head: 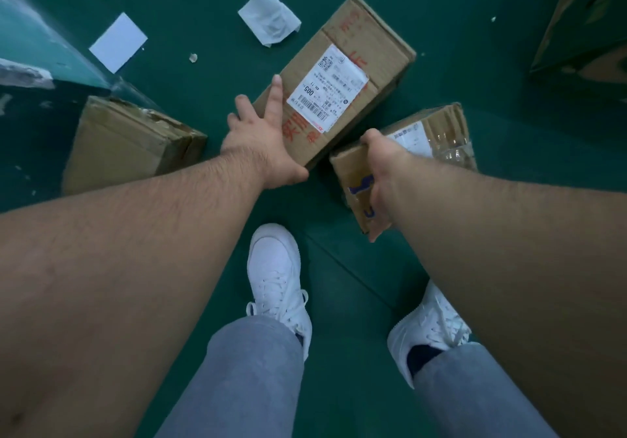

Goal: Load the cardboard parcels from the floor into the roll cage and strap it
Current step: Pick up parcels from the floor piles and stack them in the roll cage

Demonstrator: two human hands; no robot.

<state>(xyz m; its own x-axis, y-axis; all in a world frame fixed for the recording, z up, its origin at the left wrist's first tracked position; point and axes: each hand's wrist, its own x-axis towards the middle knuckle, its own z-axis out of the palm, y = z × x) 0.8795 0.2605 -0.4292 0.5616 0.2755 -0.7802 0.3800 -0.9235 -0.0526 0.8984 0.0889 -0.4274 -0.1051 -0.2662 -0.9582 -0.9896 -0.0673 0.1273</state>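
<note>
A long cardboard parcel point(353, 64) with red print and a white shipping label lies on the green floor. My left hand point(261, 142) grasps its near left corner, fingers spread along the side and thumb under the near end. Just right of it sits a smaller taped parcel point(431, 139) with a white label. My right hand point(383, 173) grips that parcel's near left edge, fingers curled round the side. A third brown parcel point(129, 142) lies on the floor to the left, untouched.
White paper scraps point(269, 17) and a white card point(118, 42) litter the floor behind the parcels. A plastic-wrapped object point(34, 47) stands at the left edge, and a green and brown carton point(590, 24) at the top right. My white shoes point(276, 275) stand below.
</note>
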